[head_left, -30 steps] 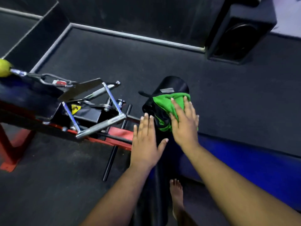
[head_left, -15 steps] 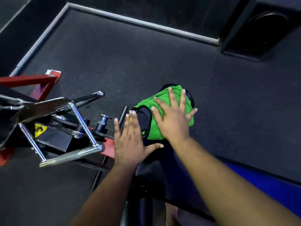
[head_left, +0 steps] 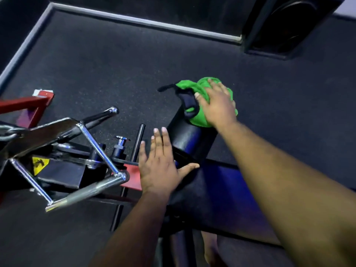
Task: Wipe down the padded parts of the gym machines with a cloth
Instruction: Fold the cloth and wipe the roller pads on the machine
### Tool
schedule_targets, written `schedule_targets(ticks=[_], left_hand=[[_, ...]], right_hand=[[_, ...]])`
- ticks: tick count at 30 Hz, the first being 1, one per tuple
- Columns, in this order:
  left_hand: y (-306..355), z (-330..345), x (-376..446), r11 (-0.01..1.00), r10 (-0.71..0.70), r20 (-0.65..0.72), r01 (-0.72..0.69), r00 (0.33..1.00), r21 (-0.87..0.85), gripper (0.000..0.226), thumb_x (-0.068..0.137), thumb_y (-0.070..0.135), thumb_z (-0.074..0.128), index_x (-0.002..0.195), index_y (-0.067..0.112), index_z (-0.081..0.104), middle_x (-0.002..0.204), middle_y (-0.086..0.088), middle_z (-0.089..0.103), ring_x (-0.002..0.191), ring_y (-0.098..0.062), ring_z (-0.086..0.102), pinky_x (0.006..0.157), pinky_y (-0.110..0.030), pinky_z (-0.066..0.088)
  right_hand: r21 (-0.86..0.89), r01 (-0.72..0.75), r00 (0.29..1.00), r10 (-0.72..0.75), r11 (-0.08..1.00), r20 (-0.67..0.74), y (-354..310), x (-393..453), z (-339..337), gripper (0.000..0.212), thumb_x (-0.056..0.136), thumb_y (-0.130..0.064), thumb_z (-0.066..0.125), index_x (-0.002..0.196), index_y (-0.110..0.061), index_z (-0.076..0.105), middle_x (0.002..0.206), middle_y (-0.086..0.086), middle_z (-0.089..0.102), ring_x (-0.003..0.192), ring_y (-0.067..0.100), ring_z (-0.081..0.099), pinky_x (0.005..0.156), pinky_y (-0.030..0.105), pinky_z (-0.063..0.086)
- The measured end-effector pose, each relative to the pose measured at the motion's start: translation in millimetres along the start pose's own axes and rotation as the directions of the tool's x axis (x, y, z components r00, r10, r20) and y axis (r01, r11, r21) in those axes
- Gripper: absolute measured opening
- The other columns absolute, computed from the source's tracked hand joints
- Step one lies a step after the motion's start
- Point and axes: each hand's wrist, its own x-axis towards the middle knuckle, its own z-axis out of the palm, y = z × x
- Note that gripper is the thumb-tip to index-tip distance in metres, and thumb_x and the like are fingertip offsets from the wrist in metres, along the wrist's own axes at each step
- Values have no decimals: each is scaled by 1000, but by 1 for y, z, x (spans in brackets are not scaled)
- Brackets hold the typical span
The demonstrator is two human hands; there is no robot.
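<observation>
One pad is in work: the right hand (head_left: 218,107) lies fingers-flat on the green cloth (head_left: 200,120), pressing it onto the far end of the black roller pad (head_left: 187,135). The left hand (head_left: 159,164), open and holding nothing, hovers near the pad's near end. Its near portion and the seat (head_left: 210,191) likely remain unwiped.

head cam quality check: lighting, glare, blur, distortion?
Head view: dim overall, the black roller pad barely separates from the dark floor; blue light tints the padding below it; bright glare streaks on the chrome handle; the green cloth is saturated with little fold detail; right hand soft-edged, left hand sharper; wide-angle bowing bends the floor's pale edge strip.
</observation>
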Motion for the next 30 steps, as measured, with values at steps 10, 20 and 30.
schedule_targets(ticks=[10, 20, 30], left_hand=[[-1, -1, 3, 999, 18, 56, -20, 998, 33, 129, 74, 91, 31, 160, -2, 5, 166, -22, 21, 149, -26, 37, 124, -49, 16], [-1, -2, 2, 1000, 20, 50, -21, 999, 10, 139, 67, 78, 66, 158, -4, 1, 165, -25, 19, 147, -27, 41, 123, -50, 22], [0, -8, 4, 998, 41, 121, -45, 992, 35, 124, 76, 88, 21, 157, -5, 20, 163, -25, 19, 148, -26, 39, 123, -52, 19]], right_hand=[[374, -112, 984, 156, 921, -88, -6, -82, 39, 65, 95, -61, 48, 155, -40, 33, 170, 7, 2, 156, 31, -3, 127, 39, 1], [747, -249, 934, 356, 616, 17, -16, -145, 55, 64, 104, -44, 47, 160, -32, 18, 170, 3, 8, 156, 12, 3, 121, 17, 4], [123, 9, 1000, -12, 992, 20, -34, -104, 18, 51, 92, -57, 47, 143, -52, 45, 168, -15, 12, 156, 19, -3, 105, 77, 27]])
